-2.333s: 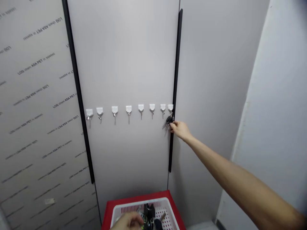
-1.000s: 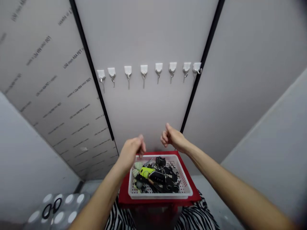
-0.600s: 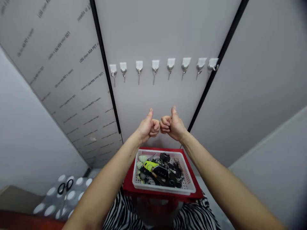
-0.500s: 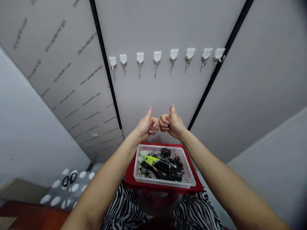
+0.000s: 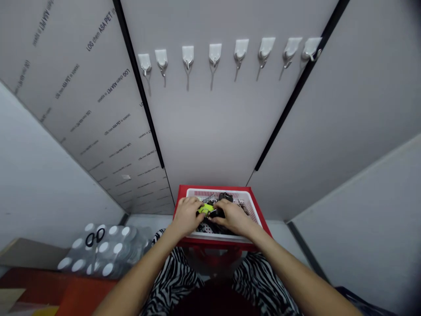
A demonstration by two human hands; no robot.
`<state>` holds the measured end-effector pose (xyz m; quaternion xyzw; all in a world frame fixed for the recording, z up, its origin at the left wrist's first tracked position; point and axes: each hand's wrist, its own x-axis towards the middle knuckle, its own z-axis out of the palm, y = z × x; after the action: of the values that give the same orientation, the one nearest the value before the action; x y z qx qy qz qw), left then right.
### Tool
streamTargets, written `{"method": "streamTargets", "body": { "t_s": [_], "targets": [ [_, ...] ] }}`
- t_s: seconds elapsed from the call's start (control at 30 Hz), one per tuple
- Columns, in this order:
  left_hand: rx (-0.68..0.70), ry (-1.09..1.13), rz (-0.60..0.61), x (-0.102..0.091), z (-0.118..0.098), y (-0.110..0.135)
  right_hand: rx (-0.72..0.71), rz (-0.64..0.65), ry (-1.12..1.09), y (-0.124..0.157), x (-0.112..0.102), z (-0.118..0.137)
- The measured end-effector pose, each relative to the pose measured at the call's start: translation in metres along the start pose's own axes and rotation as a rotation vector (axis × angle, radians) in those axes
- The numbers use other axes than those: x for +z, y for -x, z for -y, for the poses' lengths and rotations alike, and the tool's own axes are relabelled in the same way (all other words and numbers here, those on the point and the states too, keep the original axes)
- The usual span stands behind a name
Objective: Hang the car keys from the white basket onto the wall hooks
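A white plastic basket [image 5: 215, 238] holds a jumble of keys and black key fobs. Both my hands are down inside it. My left hand [image 5: 188, 216] curls its fingers and thumb on the left end of a yellow-green key fob [image 5: 206, 209], which has a metal ring. From the right, my right hand [image 5: 233, 216] has its thumb and fingers closed around a black key fob [image 5: 217, 213] beside the yellow-green one. My hands cover part of the pile.
The basket stands on a red stool [image 5: 182, 192] between my knees. Several white adhesive hooks [image 5: 215, 53] line the panel ahead. To the left, scissors [image 5: 95, 237] lie on a pack of bottles [image 5: 103, 248] with white caps.
Both hands came down from above the basket's far edge, where they were fists with thumbs up, into the basket onto the key fobs. The view has tilted slightly downward.
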<state>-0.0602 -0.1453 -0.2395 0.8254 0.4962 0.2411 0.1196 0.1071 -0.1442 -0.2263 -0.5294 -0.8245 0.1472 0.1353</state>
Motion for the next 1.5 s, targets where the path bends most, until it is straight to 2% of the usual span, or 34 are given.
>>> {"method": "streamTargets", "body": {
  "t_s": [0.13, 0.27, 0.37, 0.43, 0.53, 0.6, 0.77, 0.87, 0.97, 1.1, 1.3, 1.4, 1.5],
  "targets": [
    [-0.073, -0.070, 0.160, -0.011, -0.006, -0.010, 0.006, 0.032, -0.143, 0.000, 0.002, -0.003],
    [-0.001, -0.147, 0.138, -0.009, -0.014, -0.026, 0.002, 0.051, -0.315, 0.003, -0.001, -0.010],
    [0.022, -0.141, 0.322, -0.003, -0.016, -0.036, 0.062, -0.004, -0.423, 0.006, -0.012, -0.015],
    [0.027, -0.106, 0.386, -0.001, -0.013, -0.038, 0.114, -0.060, -0.443, 0.009, -0.021, -0.019],
    [0.024, 0.015, 0.280, -0.003, -0.007, -0.036, 0.154, -0.069, -0.437, 0.013, -0.026, -0.025],
    [-0.017, 0.202, 0.183, -0.008, -0.007, -0.035, 0.168, -0.070, -0.477, 0.013, -0.023, -0.028],
    [-0.171, 0.965, 0.074, -0.025, -0.023, -0.039, 0.106, -0.093, -0.609, 0.005, -0.020, -0.015],
    [-0.248, 1.353, -0.034, -0.033, -0.035, -0.045, -0.019, -0.016, -0.694, -0.001, -0.026, 0.004],
    [-0.274, 1.631, -0.158, -0.041, -0.042, -0.051, -0.109, 0.057, -0.808, -0.006, -0.029, 0.021],
    [-0.283, 1.792, -0.242, -0.051, -0.045, -0.057, -0.051, -0.005, -1.024, -0.011, -0.031, 0.027],
    [-0.351, 1.852, -0.398, -0.062, -0.037, -0.059, 0.150, 0.052, -1.215, -0.009, -0.050, 0.025],
    [-0.350, 1.859, -0.376, -0.064, -0.031, -0.057, 0.143, -0.046, -1.185, -0.014, -0.067, 0.028],
    [-0.331, 1.909, -0.314, -0.065, -0.025, -0.051, 0.059, -0.200, -1.036, -0.022, -0.081, 0.032]
  ]
}}
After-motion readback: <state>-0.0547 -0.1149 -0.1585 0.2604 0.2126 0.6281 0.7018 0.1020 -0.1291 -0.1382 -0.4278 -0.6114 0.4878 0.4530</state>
